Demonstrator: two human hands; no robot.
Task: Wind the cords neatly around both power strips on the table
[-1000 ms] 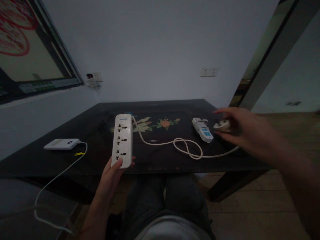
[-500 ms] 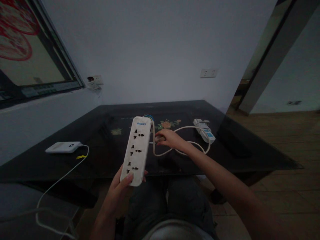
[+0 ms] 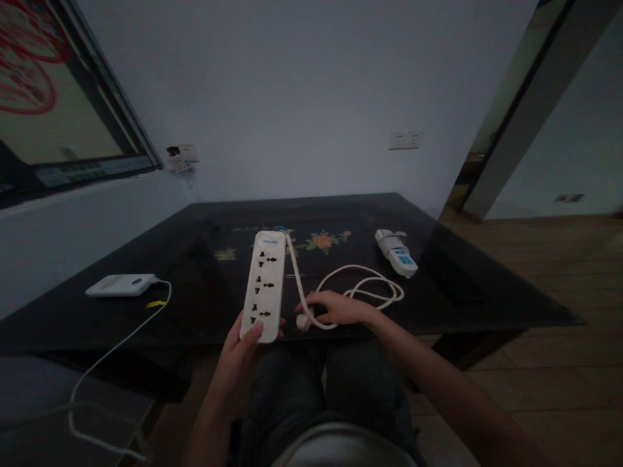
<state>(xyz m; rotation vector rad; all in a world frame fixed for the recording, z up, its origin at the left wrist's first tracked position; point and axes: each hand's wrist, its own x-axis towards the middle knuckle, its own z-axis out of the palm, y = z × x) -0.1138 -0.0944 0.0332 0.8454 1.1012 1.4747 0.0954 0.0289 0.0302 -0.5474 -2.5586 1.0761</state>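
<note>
Power bank (image 3: 117,286) with white cable (image 3: 127,341), left on worktop (image 3: 160,246). Left hand (image 3: 242,344), grip closed around near end of PHILIPS power strip (image 3: 265,282). Right hand (image 3: 338,307), grip closed on plug (image 3: 304,322) near worktop's near edge; cord (image 3: 353,266) looped rightward. Smaller power strip (image 3: 403,259), blue-faced, far right.

The left hand (image 3: 250,337) and right hand (image 3: 338,307) are bare, with slender fingers, and both forearms (image 3: 421,357) are bare as far as they show. The trousers (image 3: 292,376) are dark grey, loose in cut, with soft creases over the thighs. Above them comes the rounded lower edge of a plain, pale grey top (image 3: 335,447), its finer details lost in dim light.
</note>
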